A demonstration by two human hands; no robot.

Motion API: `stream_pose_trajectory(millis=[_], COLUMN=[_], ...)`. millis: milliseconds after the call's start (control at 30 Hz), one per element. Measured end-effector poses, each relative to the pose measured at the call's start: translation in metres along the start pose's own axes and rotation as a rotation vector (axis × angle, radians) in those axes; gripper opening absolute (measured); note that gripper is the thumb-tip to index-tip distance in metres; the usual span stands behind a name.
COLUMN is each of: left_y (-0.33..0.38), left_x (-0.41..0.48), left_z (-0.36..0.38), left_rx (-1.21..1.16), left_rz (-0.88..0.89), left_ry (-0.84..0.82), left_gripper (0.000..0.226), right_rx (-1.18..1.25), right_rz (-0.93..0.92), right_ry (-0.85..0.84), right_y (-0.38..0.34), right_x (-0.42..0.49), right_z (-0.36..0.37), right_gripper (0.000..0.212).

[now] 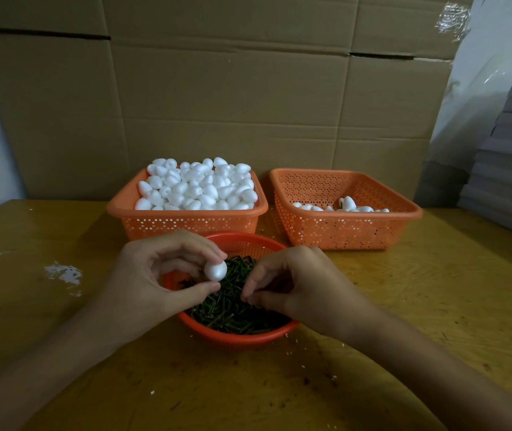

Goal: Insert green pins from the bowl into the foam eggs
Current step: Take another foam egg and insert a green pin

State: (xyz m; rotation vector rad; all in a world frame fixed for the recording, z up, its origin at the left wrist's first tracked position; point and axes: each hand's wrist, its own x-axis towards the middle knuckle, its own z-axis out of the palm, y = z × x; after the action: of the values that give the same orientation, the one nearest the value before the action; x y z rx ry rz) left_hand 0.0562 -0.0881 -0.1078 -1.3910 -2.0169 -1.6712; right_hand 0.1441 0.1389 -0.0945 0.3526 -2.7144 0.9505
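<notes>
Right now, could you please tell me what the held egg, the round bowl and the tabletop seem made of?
The egg looks like white foam: matte, faintly grainy. The round bowl seems orange-red moulded plastic: smooth rim, perforated wall. The tabletop appears to be yellowish wood or veneer, slightly glossy, with visible grain and scuffs.

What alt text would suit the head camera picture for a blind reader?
A person's left hand pinches a white foam egg over a red bowl of green pins, while the right hand pinches its fingertips together among the pins. Behind, on the wooden table, the left basket is heaped with eggs and the right basket holds few.
</notes>
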Motion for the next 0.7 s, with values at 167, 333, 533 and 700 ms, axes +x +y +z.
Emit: stream_pose_trajectory(millis=[167, 333, 533, 700], left_y=[0.0, 0.0, 0.002, 0.003], left_x=[0.0, 0.001, 0.001, 0.0], left_z=[0.0, 0.001, 0.002, 0.002], left_rx=[0.042, 0.064, 0.079, 0.061], left_rz=[0.017, 0.024, 0.022, -0.032], left_ry=[-0.011, 0.013, 0.025, 0.033], left_gripper=[0.027, 0.028, 0.028, 0.037], right_rx=[-0.012, -0.033, -0.039, -0.075], right_rz=[-0.003, -0.007, 0.024, 0.043], right_ry=[0.004, -0.014, -0.145, -0.19], right_y=[-0.001, -0.001, -0.005, -0.008], right_x=[0.0, -0.001, 0.001, 0.0], right_z=[0.001, 0.001, -0.006, -0.008], right_gripper=[0.015, 0.016, 0.023, 0.025])
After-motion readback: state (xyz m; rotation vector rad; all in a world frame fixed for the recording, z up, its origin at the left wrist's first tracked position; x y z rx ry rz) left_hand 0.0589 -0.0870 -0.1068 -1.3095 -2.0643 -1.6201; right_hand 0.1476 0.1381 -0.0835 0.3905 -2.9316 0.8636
